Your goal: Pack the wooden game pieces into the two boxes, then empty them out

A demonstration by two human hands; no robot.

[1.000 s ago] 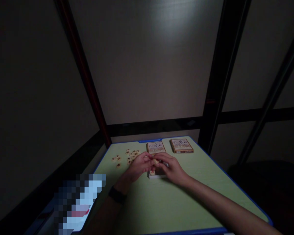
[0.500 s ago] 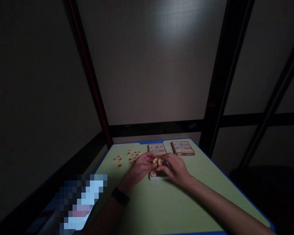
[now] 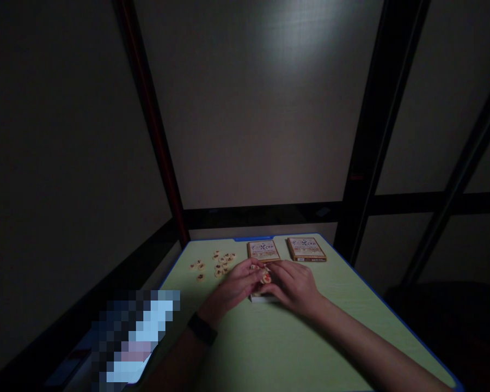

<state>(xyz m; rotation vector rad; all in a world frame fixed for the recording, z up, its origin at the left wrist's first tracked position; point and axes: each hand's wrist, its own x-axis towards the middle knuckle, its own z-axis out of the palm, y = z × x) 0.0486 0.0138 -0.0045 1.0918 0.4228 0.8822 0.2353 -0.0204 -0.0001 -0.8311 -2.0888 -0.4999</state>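
Round wooden xiangqi pieces [image 3: 266,277], one with a red character facing me, are gathered between my two hands. My left hand [image 3: 240,282] has its fingers closed around them from the left. From the right, my right hand [image 3: 293,283] curls in, thumb and fingers closed at the same pieces. Both hands are just over a small open box [image 3: 263,298], whose pale front edge shows below them. Its inside is mostly covered by my hands. How many pieces each hand has, I cannot tell.
Several loose xiangqi pieces [image 3: 220,267] with dark characters lie left of my hands. Behind them sits a printed box lid [image 3: 263,250], and a similar box [image 3: 307,249] is at the back right. The green table [image 3: 310,348] has a blue rim. A blurred-out bright object [image 3: 147,332] is at lower left.
My hands have drawn closer together and lower over the box. The piece at my right fingertips has turned its red face toward me. A piece seen in the box is now hidden.
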